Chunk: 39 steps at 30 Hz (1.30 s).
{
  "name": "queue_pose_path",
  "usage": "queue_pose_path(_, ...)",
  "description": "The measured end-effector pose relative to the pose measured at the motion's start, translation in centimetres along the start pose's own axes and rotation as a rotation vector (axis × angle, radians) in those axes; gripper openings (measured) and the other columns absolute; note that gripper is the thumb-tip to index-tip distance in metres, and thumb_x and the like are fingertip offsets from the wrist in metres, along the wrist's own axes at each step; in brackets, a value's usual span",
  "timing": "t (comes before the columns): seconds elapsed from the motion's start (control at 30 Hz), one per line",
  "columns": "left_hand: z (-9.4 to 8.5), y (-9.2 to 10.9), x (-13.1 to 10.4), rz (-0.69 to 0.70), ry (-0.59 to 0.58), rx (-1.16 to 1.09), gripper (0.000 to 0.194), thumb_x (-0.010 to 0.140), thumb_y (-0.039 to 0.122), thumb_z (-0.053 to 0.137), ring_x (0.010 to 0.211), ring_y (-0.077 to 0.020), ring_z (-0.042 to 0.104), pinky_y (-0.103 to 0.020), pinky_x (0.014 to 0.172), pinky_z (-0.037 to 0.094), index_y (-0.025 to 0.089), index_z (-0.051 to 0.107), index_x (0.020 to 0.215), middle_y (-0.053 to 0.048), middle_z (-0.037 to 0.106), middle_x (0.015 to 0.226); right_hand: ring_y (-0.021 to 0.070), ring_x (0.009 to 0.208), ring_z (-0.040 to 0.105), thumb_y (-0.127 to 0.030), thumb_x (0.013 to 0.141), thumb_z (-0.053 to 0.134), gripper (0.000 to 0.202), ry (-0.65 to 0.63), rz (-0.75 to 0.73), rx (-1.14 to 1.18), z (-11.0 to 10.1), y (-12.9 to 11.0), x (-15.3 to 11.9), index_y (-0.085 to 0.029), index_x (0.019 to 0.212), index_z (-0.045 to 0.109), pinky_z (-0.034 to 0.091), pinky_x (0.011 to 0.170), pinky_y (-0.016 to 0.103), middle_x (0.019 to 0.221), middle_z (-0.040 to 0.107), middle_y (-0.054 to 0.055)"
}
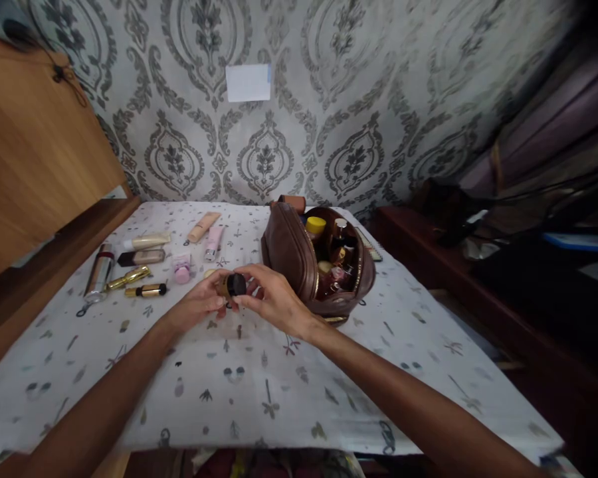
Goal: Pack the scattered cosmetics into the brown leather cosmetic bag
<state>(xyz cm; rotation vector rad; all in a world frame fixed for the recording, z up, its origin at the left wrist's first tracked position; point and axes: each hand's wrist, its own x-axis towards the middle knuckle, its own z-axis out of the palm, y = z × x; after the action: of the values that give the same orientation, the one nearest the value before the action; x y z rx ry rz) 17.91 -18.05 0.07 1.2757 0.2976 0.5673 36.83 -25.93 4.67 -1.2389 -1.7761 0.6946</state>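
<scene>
Between my two hands is a small amber-coloured bottle with a black cap (236,285), held above the cloth. My left hand (199,303) has its fingers closed round the body of the bottle. The fingers of my right hand (274,299) grip it at the black cap. Just right of my hands stands a brown cosmetic bag (292,249), unzipped, with several bottles and a yellow-lidded jar (315,226) inside. To the left lie a purple-and-pink bottle (182,269), a pink tube (213,242) and a black-and-gold tube (147,290).
Farther left on the patterned cloth (259,398) are a large silver-and-brown bottle (99,273), a gold tube (128,277), a foundation bottle (142,257), a cream tube (148,240) and a peach tube (203,227). A wooden panel (44,133) borders the left side; dark red furniture (428,252) stands right.
</scene>
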Motion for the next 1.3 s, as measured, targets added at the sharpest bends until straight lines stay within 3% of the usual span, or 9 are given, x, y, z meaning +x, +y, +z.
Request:
queue_pose_path(0.23, 0.1, -0.1, 0.1, -0.012, 0.027, 0.039, 0.05, 0.076, 0.04, 0.077, 0.075, -0.0181, 0.065, -0.02, 0.052, 0.044, 0.02, 0.054, 0.116, -0.004, 0.064, 0.085, 0.0135, 0.08, 0.059, -0.017, 0.08, 0.071, 0.036, 0.009, 0.016, -0.009, 0.3, 0.5, -0.2, -0.02, 0.115, 0.063, 0.05, 0.066, 0.025, 0.096, 0.063, 0.003)
queue_pose_path(0.57, -0.1, -0.5, -0.1, 0.009, -0.047, 0.036, 0.05, 0.078, 0.043, 0.077, 0.076, -0.0175, 0.065, -0.021, 0.053, 0.047, 0.021, 0.057, 0.117, -0.005, 0.064, 0.092, 0.0128, 0.078, 0.058, -0.007, 0.078, 0.07, 0.037, -0.056, -0.006, -0.063, -0.4, -1.0, -0.7, -0.018, 0.113, 0.061, 0.051, 0.076, 0.029, 0.102, 0.057, 0.004)
queue_pose_path(0.67, -0.3, -0.6, -0.1, 0.01, -0.079, 0.048, 0.056, 0.075, 0.045, 0.078, 0.077, -0.0185, 0.064, -0.022, 0.054, 0.047, 0.021, 0.056, 0.12, -0.007, 0.065, 0.096, 0.0133, 0.077, 0.057, -0.011, 0.079, 0.071, 0.035, -0.069, -0.021, -0.119, -1.3, -2.1, -0.6, -0.018, 0.111, 0.06, 0.051, 0.076, 0.029, 0.102, 0.056, 0.004)
queue_pose_path(0.9, -0.3, -1.1, 0.1, -0.074, -0.071, 0.189, 0.032, 0.087, 0.042, 0.067, 0.078, -0.0194, 0.064, -0.024, 0.059, 0.046, 0.016, 0.063, 0.105, -0.01, 0.07, 0.088, 0.0123, 0.074, 0.058, -0.022, 0.082, 0.071, 0.028, -0.009, -0.084, -0.134, -4.1, -3.5, 0.2, -0.016, 0.107, 0.061, 0.05, 0.071, 0.027, 0.1, 0.06, 0.004)
queue_pose_path(1.1, -0.4, -1.5, 0.3, -0.148, -0.029, 0.235, 0.034, 0.088, 0.042, 0.065, 0.077, -0.0173, 0.062, -0.023, 0.058, 0.043, 0.018, 0.06, 0.111, -0.007, 0.069, 0.087, 0.013, 0.073, 0.059, -0.029, 0.08, 0.074, 0.036, 0.041, -0.027, -0.023, -6.1, -3.0, 0.6, -0.017, 0.111, 0.062, 0.049, 0.065, 0.025, 0.093, 0.064, 0.003)
queue_pose_path(1.3, -0.7, -1.7, 0.2, -0.171, -0.039, 0.228, 0.037, 0.087, 0.045, 0.065, 0.078, -0.0172, 0.061, -0.023, 0.057, 0.041, 0.018, 0.06, 0.111, -0.006, 0.068, 0.087, 0.014, 0.076, 0.06, -0.025, 0.079, 0.073, 0.035, 0.043, -0.086, -0.055, -8.4, -4.0, 1.2, -0.017, 0.111, 0.062, 0.048, 0.066, 0.026, 0.094, 0.065, 0.003)
